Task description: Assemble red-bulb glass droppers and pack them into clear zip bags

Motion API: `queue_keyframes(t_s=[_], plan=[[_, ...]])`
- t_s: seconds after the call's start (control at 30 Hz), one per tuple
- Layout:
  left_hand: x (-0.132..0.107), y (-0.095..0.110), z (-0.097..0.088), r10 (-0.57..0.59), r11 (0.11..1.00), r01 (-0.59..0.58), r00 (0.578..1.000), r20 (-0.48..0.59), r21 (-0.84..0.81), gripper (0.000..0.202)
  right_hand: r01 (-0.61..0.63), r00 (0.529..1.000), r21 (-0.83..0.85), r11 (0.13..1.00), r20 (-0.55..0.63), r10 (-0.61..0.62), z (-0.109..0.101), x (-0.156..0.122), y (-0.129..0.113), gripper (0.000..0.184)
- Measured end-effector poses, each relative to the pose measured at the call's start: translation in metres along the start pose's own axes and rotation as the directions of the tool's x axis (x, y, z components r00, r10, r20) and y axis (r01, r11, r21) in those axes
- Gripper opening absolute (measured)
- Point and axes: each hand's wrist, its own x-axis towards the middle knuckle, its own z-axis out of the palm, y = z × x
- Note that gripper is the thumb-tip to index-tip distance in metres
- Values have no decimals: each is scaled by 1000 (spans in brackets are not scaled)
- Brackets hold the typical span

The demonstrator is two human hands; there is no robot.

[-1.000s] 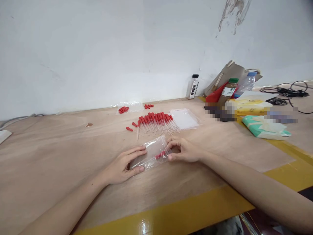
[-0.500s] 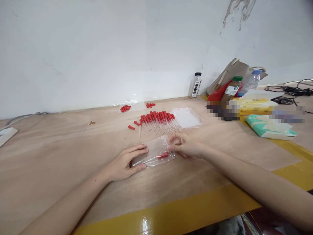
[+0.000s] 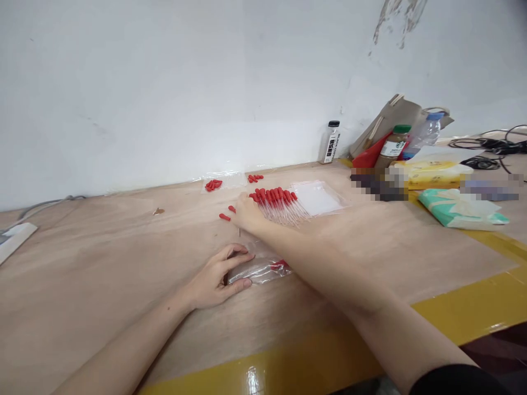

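My left hand (image 3: 216, 277) rests on the wooden table (image 3: 102, 263), thumb and fingers pinching the left end of a clear zip bag (image 3: 259, 267) that holds a red-capped dropper. My right hand (image 3: 246, 212) reaches across the bag to the left end of a row of red-bulbed glass droppers (image 3: 278, 203). Its fingers curl down over the nearest droppers, and I cannot see whether they grip one. A loose red bulb (image 3: 224, 217) lies just left of that hand.
A stack of empty clear bags (image 3: 317, 198) lies right of the droppers. Loose red bulbs (image 3: 213, 184) sit in a bag near the wall. Bottles (image 3: 331, 142), a paper bag (image 3: 395, 123), tissue packs (image 3: 461, 208) and cables (image 3: 489, 148) crowd the right side. Yellow tape (image 3: 465, 307) edges the table.
My right hand left the bag's right end and moved forward and left to the row of droppers. My left hand stayed on the bag. The view shifted slightly.
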Motion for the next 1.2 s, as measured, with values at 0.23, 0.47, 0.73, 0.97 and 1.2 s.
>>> queue_keyframes(t_s=[0.23, 0.47, 0.73, 0.97, 1.2], plan=[[-1, 0, 0, -14, 1000, 14, 1000, -9, -1, 42, -190, 976, -61, 980, -119, 182, -3, 5, -8, 53], [-1, -4, 1, -48, 998, 48, 999, -3, 42, 43, -147, 987, 272, 951, -17, 158, -70, -45, 16, 59], [0, -5, 1, -49, 996, 49, 999, -1, 68, 43, -149, 915, 615, 774, -212, 345, -103, -118, 74, 70], [0, -5, 1, -68, 994, 68, 998, 0, 88, 43, -143, 898, 771, 620, -162, 408, -82, -129, 68, 46], [1, -4, 2, -84, 993, 84, 996, -6, 78, 45, -236, 967, 609, 757, 74, 242, -90, -136, 79, 27]])
